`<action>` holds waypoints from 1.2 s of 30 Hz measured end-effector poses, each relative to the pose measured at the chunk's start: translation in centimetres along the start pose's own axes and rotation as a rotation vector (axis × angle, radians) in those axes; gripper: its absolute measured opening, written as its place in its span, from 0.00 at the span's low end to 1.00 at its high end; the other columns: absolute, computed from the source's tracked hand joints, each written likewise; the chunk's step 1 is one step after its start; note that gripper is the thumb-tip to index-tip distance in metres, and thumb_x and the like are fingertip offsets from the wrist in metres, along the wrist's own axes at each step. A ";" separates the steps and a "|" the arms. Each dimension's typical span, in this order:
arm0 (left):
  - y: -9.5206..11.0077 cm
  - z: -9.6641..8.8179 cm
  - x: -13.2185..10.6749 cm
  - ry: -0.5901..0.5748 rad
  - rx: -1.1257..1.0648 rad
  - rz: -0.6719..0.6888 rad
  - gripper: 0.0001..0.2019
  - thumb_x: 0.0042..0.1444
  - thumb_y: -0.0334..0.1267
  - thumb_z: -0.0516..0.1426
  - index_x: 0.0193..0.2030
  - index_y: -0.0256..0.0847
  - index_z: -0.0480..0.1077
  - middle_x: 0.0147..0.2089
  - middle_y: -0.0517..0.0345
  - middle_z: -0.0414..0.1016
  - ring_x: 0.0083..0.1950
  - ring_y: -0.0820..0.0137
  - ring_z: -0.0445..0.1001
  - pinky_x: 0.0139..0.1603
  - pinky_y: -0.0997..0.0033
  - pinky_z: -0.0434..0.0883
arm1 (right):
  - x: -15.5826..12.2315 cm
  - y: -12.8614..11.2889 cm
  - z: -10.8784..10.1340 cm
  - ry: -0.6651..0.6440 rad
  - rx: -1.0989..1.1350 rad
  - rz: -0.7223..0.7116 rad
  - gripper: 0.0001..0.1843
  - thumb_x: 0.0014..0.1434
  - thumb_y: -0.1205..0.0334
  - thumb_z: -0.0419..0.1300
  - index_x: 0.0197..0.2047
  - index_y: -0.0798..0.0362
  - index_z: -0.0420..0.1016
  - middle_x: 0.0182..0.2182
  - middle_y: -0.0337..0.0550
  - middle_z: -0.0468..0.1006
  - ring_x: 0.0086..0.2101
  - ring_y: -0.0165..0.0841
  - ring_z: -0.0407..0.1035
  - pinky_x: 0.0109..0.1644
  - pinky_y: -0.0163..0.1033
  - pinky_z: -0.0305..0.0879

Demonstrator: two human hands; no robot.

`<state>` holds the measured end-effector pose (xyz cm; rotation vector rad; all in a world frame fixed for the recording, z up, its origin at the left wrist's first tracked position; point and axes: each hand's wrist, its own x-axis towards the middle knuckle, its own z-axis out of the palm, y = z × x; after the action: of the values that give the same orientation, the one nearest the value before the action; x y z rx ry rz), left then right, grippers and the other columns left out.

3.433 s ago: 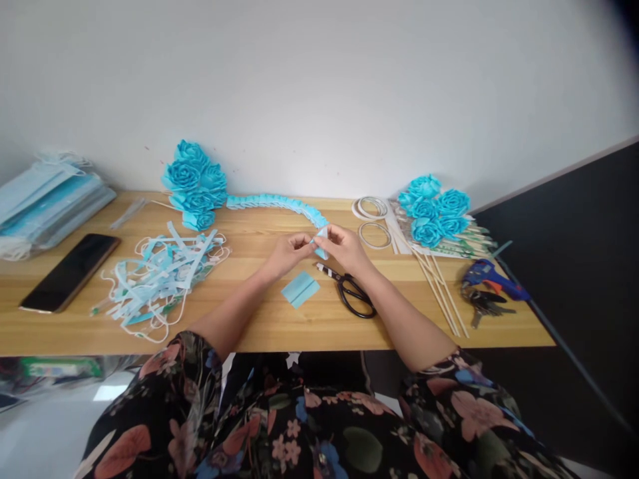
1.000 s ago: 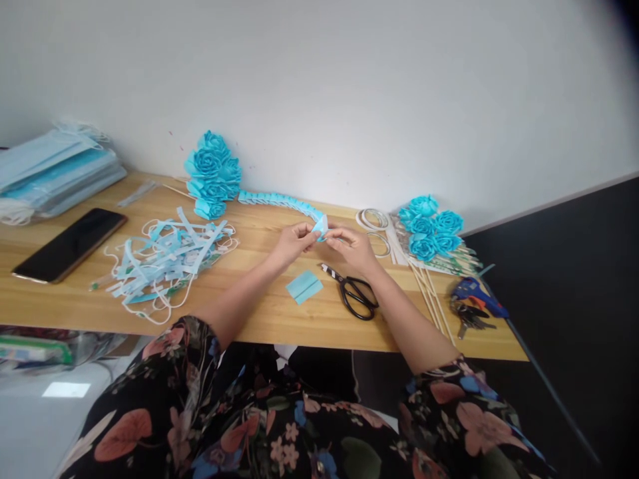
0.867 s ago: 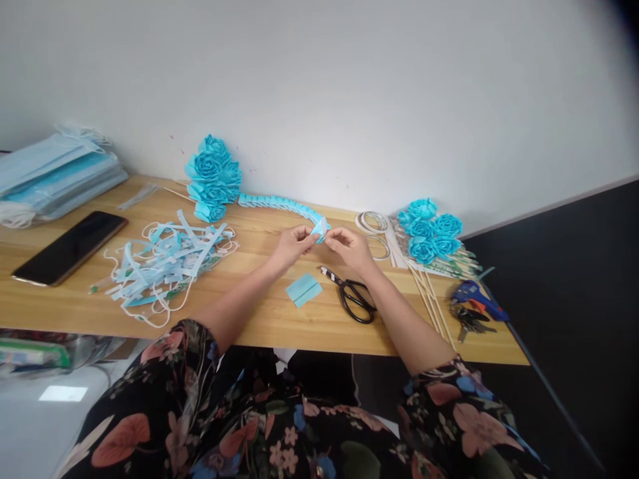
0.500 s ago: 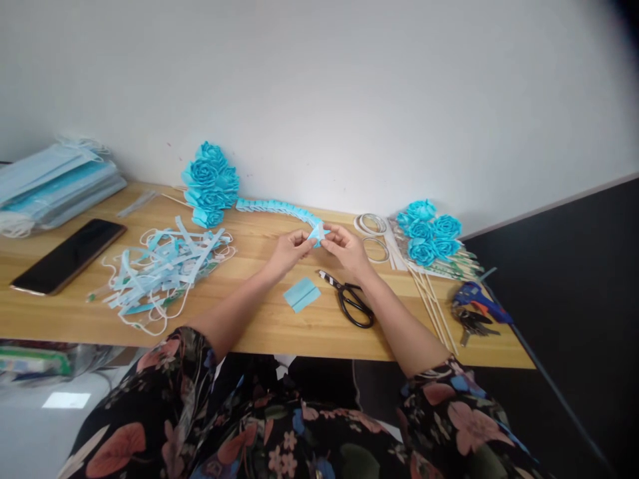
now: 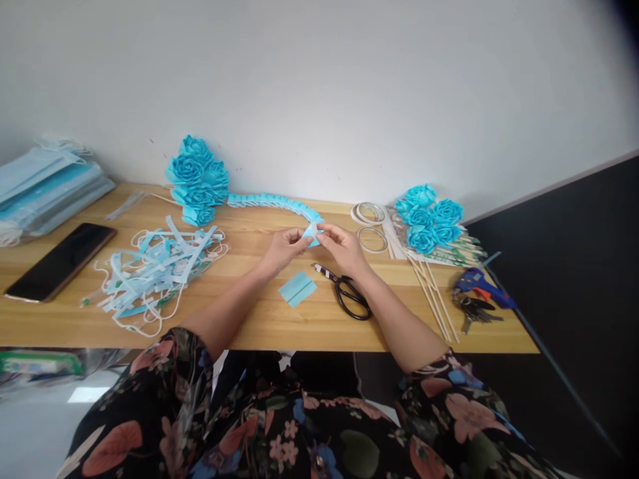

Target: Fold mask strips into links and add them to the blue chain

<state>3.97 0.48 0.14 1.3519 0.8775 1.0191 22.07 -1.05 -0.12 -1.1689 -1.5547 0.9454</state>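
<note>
Between both hands is a small piece of blue mask fabric (image 5: 312, 233), pinched over the middle of the table. My left hand (image 5: 287, 251) grips its left side with thumb and fingers. On the other side my right hand (image 5: 344, 247) pinches the same piece. Just behind the hands curves a long row of folded blue pieces (image 5: 272, 201). A flat blue rectangle (image 5: 298, 289) with a crease line lies on the wood in front of the hands. Black-handled scissors (image 5: 349, 296) rest beside it, under my right wrist.
Blue fabric roses stand at the left (image 5: 197, 179) and right (image 5: 432, 219). A heap of cut strips and ear loops (image 5: 160, 273), a phone (image 5: 62, 261) and stacked face masks (image 5: 50, 186) lie left. Right are wire coils (image 5: 372, 241), wooden sticks (image 5: 433, 299), a blue glue gun (image 5: 482, 286) and keys (image 5: 474, 313).
The view has shifted slightly. Both hands still pinch the blue piece, which now looks more folded, with less of its pointed corners showing.
</note>
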 end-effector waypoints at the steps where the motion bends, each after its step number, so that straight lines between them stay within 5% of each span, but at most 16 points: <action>1: 0.1 0.0 -0.1 -0.011 0.002 -0.008 0.19 0.45 0.52 0.64 0.25 0.38 0.66 0.22 0.65 0.63 0.25 0.78 0.60 0.29 0.74 0.58 | 0.0 -0.2 -0.1 0.001 0.005 0.006 0.22 0.59 0.46 0.61 0.50 0.51 0.79 0.35 0.41 0.80 0.36 0.33 0.73 0.45 0.40 0.69; 8: 0.4 0.3 -0.4 -0.115 0.057 -0.035 0.21 0.46 0.54 0.64 0.24 0.38 0.63 0.23 0.65 0.61 0.25 0.78 0.58 0.29 0.75 0.56 | -0.1 -0.8 -0.6 -0.094 0.038 0.012 0.17 0.55 0.49 0.65 0.41 0.53 0.78 0.33 0.39 0.76 0.34 0.32 0.70 0.43 0.38 0.68; 16: 0.2 0.2 -0.4 -0.155 0.131 -0.014 0.20 0.48 0.52 0.63 0.24 0.38 0.64 0.23 0.65 0.60 0.25 0.78 0.56 0.28 0.75 0.53 | -0.4 -0.8 -0.5 -0.038 -0.094 -0.028 0.12 0.56 0.51 0.65 0.36 0.52 0.79 0.26 0.35 0.74 0.28 0.29 0.67 0.36 0.36 0.65; 26: 0.7 0.0 -0.5 -0.153 -0.054 -0.089 0.19 0.45 0.51 0.66 0.26 0.38 0.67 0.22 0.65 0.65 0.24 0.78 0.63 0.29 0.75 0.62 | -0.3 -1.4 -1.0 0.004 -0.376 -0.417 0.11 0.62 0.62 0.58 0.40 0.46 0.83 0.38 0.44 0.84 0.40 0.37 0.75 0.48 0.44 0.70; 36: 0.2 -0.2 -0.3 -0.129 -0.128 -0.120 0.20 0.45 0.52 0.67 0.27 0.37 0.69 0.22 0.64 0.68 0.23 0.78 0.65 0.29 0.75 0.63 | -0.3 -0.7 -0.8 0.039 -0.476 -0.500 0.15 0.65 0.64 0.54 0.43 0.44 0.84 0.39 0.44 0.84 0.40 0.36 0.75 0.46 0.44 0.71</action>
<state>3.69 0.26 0.32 1.2280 0.7739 0.8706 22.73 -1.47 0.73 -1.0207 -1.9763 0.2253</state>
